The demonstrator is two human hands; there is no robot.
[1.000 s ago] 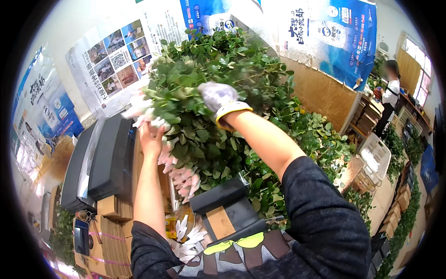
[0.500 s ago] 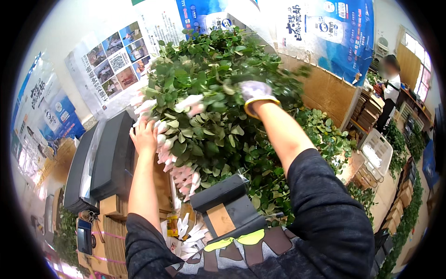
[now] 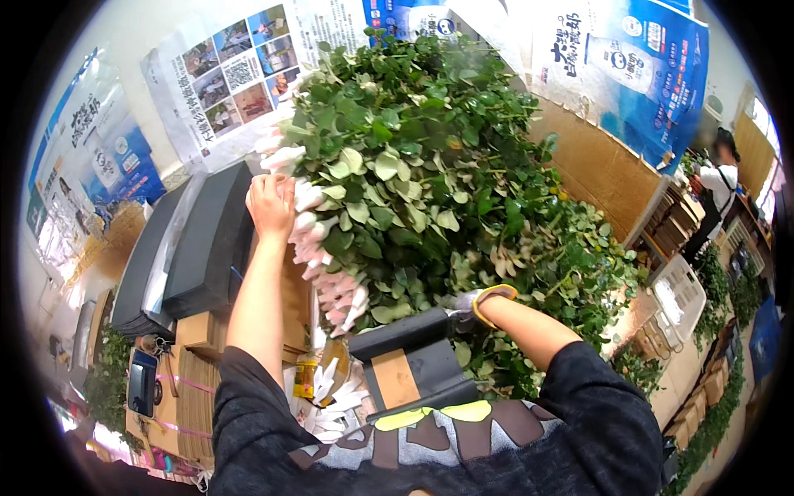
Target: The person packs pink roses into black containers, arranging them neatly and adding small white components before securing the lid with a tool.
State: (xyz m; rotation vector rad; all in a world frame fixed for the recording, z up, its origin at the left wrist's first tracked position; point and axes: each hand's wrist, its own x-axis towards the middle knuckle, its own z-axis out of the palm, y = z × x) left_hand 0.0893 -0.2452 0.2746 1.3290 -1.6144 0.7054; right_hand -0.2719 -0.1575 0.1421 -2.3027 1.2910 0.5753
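A large heap of leafy rose stems (image 3: 430, 190) lies in front of me, with pale pink-and-white sleeved flower heads (image 3: 310, 240) lined along its left side. My bare left hand (image 3: 271, 205) is at the upper end of that row, its fingers curled in; what they hold is hidden. My right hand (image 3: 471, 307), in a grey glove with a yellow cuff, is low at the heap's near side. It is beside the right end of a black padded trough (image 3: 405, 331) with a brown strip in it. Leaves and the trough partly hide its fingers.
Tall black curved blocks (image 3: 207, 240) stand left of the heap, above a stack of cardboard (image 3: 186, 397) and a phone (image 3: 142, 382). White strips (image 3: 339, 397) lie near the trough. A brown board (image 3: 591, 174) backs the heap; another person (image 3: 718, 190) stands far right.
My right hand has come down from the upper part of the heap to the trough's right end. My left hand stays by the flower heads, its fingers now more curled.
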